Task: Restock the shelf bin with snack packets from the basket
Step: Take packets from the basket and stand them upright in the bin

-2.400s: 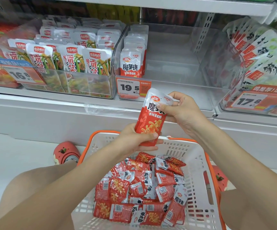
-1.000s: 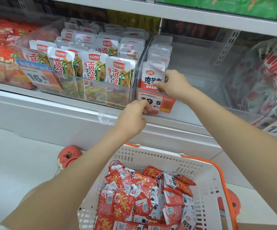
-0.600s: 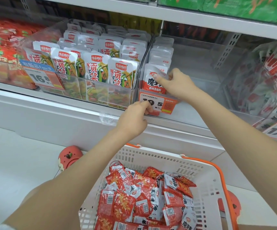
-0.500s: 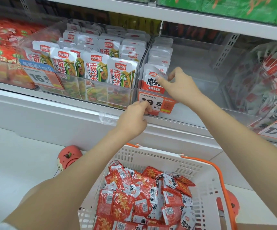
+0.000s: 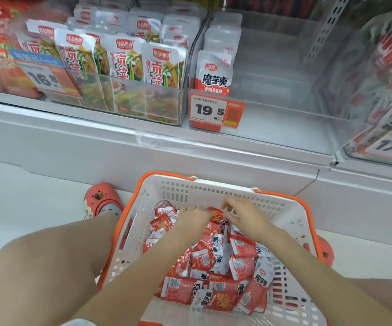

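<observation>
Snack packets (image 5: 216, 264): red and white pouches heaped loose in the basket, many lying face down or crosswise.
Basket (image 5: 291, 220): white plastic with an orange rim, on the floor in front of the shelf, between the person's knees.
Shelf bin (image 5: 284, 95): clear plastic, on the shelf above the basket; one row of matching packets stands upright at its left side behind the price tag (image 5: 216, 111), and the space to the right of that row holds nothing.
Left hand (image 5: 195, 217): down in the far end of the heap, fingers curled onto a packet; motion blur hides whether it has a firm hold.
Right hand (image 5: 244, 215): just beside the left, fingers spread and bent over the same spot; blurred, so I cannot tell if its grip has closed on anything.
Step in hand: most likely picking up the next packet.
How to do it well: take one packet from the top by its sealed edge, turn it label forward and upright, then start a new row beside the standing one.
Risk: a hurried grab may drag neighbouring packets over the rim.
</observation>
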### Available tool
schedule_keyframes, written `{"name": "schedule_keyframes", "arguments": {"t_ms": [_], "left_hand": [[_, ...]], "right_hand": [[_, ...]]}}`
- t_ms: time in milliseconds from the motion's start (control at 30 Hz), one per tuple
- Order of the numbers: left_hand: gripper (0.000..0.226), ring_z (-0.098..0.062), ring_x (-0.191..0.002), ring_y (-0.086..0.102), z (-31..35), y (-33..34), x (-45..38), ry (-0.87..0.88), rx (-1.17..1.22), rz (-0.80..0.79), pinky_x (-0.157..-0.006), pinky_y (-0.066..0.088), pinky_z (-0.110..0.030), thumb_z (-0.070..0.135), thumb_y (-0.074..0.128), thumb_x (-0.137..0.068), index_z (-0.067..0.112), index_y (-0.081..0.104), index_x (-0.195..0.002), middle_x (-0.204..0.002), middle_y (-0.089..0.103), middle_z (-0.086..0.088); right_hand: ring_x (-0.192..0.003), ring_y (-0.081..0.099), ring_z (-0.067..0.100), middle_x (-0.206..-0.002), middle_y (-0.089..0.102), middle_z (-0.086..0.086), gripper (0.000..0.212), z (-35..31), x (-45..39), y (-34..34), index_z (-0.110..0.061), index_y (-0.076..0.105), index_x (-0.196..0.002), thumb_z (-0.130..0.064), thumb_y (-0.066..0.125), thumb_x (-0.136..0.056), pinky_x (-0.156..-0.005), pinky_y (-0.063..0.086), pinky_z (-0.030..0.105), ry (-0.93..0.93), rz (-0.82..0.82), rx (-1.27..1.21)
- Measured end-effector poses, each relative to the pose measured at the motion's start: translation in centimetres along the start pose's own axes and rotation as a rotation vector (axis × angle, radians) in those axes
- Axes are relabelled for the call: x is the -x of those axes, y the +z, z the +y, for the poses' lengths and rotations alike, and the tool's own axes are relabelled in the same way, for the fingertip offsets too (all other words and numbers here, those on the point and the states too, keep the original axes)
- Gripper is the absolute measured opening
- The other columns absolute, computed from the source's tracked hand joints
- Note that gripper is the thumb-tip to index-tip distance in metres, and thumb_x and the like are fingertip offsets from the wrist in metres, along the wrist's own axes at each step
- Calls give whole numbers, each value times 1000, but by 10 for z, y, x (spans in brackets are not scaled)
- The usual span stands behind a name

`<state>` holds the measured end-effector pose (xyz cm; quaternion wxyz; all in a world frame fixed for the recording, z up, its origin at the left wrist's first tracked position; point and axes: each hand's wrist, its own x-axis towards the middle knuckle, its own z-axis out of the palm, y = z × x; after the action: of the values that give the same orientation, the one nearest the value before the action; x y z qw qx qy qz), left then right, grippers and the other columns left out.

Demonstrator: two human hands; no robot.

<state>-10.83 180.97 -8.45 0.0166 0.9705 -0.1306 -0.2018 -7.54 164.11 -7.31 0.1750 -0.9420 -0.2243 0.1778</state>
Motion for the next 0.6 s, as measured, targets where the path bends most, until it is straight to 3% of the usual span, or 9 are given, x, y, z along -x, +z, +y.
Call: {"name": "schedule_keyframes", "arguments": {"t_ms": [67,133,200,400,533,600], "left_hand": [[44,-28,-125,44,-14,27,2,-42,-4,-100,-105,31,-45,-4,50,-86,14,51,-125,-128,54,-8],[50,-26,-126,43,-29,50,0,-100,6,-157,-105,32,-43,-2,53,-86,16,48,-132,-131,52,-7],[52,-26,-125,44,-42,71,-3,-151,44,-189,-105,35,-41,0,53,-86,15,44,-135,-131,51,-8],[66,-28,-135,33,-57,120,-10,-196,189,-154,-111,31,-39,-1,57,-84,18,34,-143,-146,39,-7],[63,-25,-139,28,-57,129,-15,-170,219,-128,-113,25,-38,8,59,-86,17,33,-143,-151,31,-6],[60,-25,-137,30,-57,130,-18,-190,246,-110,-112,27,-37,5,54,-87,16,35,-142,-149,33,-6]], "right_hand": [[-111,56,27,-120,59,7,30,26,4,39,-15,47,-127,-16,51,-96,-87,45,35,157,-348,-31],[-116,55,32,-129,55,14,38,40,9,70,-13,41,-135,-15,47,-98,-96,47,42,220,-518,-56],[-115,56,34,-129,55,19,42,45,8,90,-12,38,-138,-16,48,-97,-97,46,48,246,-525,-50],[-132,43,26,-150,38,9,81,37,-28,129,-17,21,-151,-19,70,-86,-106,40,37,201,-390,-113],[-146,17,27,-158,18,10,100,32,-48,153,-18,8,-153,-32,75,-81,-115,27,47,258,-340,-142],[-146,15,27,-159,16,9,102,32,-52,161,-15,9,-153,-36,76,-79,-117,24,47,307,-352,-145]]}}
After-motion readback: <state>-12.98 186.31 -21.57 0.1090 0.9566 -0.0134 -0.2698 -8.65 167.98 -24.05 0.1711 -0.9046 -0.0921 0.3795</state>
